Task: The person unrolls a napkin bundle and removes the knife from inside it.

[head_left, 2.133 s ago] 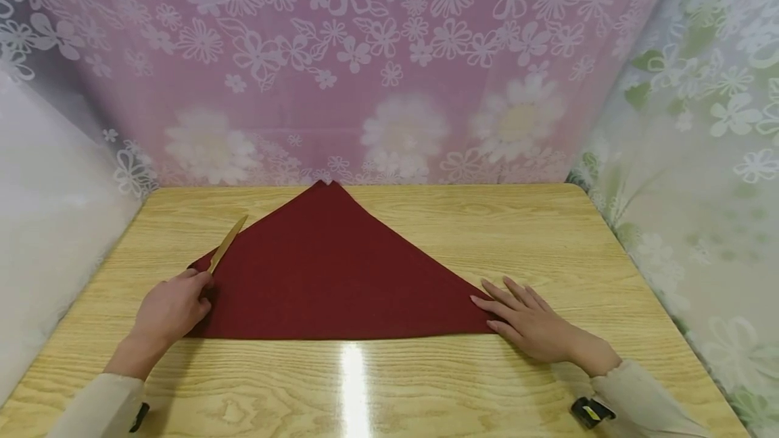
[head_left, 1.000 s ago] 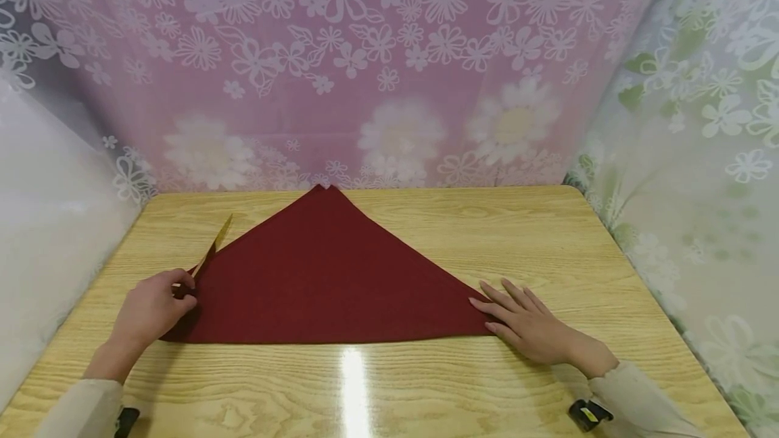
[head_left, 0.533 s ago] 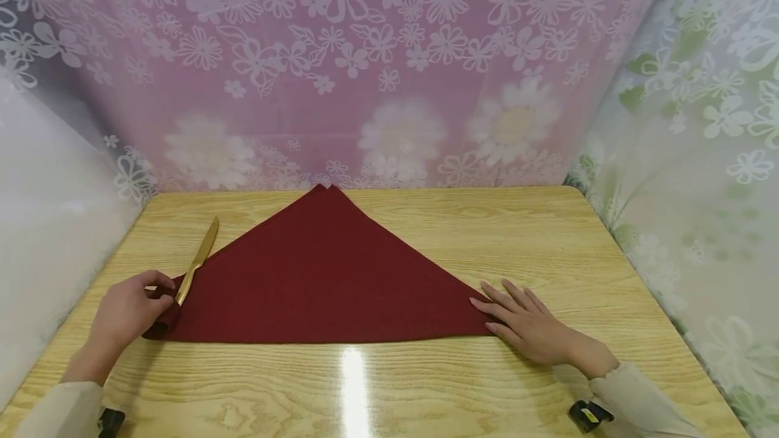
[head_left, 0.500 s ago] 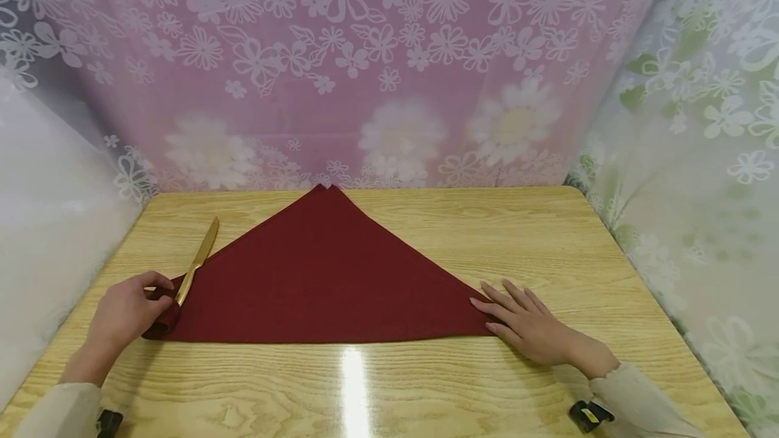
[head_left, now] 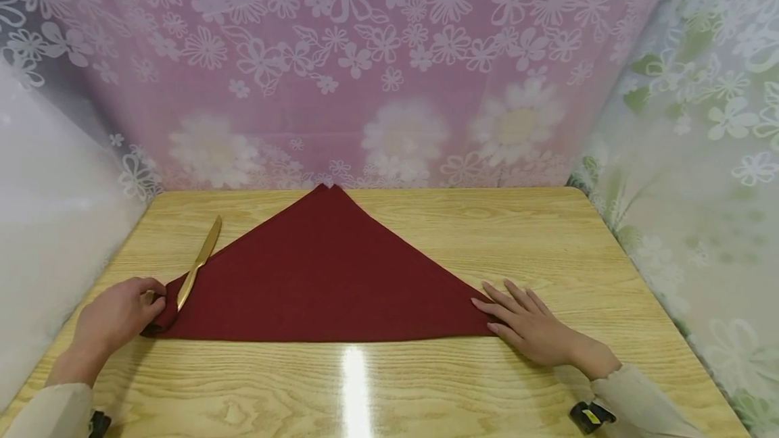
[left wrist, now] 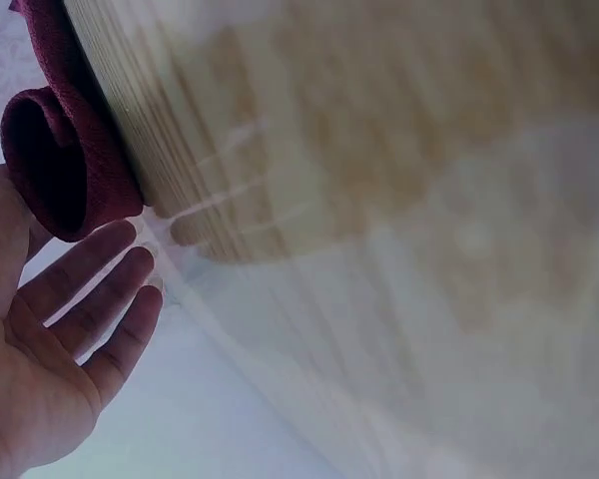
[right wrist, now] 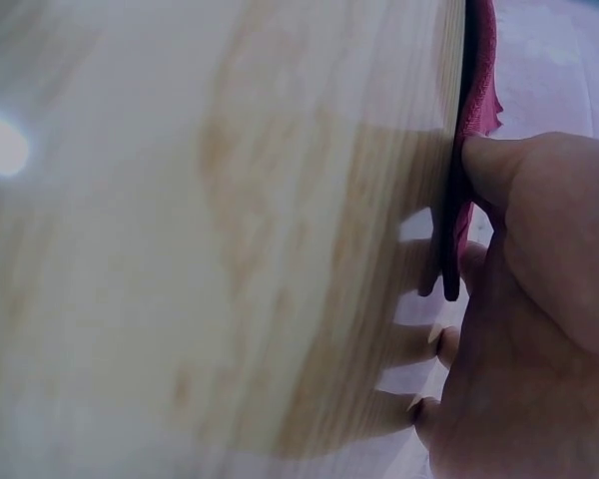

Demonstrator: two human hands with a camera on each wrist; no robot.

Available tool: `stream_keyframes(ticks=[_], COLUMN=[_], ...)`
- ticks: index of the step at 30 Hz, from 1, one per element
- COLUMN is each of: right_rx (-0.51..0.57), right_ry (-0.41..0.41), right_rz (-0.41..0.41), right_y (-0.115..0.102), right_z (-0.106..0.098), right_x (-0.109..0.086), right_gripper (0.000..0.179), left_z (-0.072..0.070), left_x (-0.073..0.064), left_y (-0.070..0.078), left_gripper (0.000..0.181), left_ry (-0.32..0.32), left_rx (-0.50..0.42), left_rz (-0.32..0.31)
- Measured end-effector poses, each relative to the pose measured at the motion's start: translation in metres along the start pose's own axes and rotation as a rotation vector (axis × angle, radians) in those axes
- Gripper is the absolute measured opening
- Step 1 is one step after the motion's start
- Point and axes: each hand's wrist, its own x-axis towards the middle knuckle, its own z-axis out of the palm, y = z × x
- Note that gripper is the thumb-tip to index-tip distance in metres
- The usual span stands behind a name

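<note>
A dark red cloth napkin [head_left: 328, 276], folded into a triangle, lies on the table with its peak at the back. Its left corner forms a small roll, seen end-on as a hollow curl [left wrist: 110, 180] in the left wrist view. My left hand [head_left: 118, 313] holds this roll with thumb and index finger, the other fingers loosely spread. Right beside the roll lies a gold table knife [head_left: 203, 255], its handle on the napkin and its blade pointing past the slanted edge. The spread fingers of my right hand [head_left: 529, 323] press the napkin's right corner.
The wood-grain table [head_left: 456, 391] ends at a pink floral sheet [head_left: 414, 73] at the back. Pale floral sheets hang at both sides. A bright light reflection crosses the front middle of the tabletop.
My left hand has moved left as the roll unwound, uncovering more napkin and the knife's handle. The knife has shifted left and come to lie flat. My right hand stays put.
</note>
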Motion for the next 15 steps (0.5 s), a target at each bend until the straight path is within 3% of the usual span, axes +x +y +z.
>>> stream_keyframes(ticks=[9,15], right_rx=[0.004,0.004], right_ry=[-0.009,-0.017], right_rz=[0.005,0.007], right_y=[-0.001,0.0], right_z=[-0.001,0.0], right_x=[0.0,0.001], right_gripper=[0.043,0.043], left_z=[0.005,0.009], left_x=[-0.008,-0.018], left_y=[0.012,0.025], left_gripper=[0.028,0.023], left_ry=[0.098,0.245], left_rx=[0.079,0.168], left_rz=[0.098,0.248])
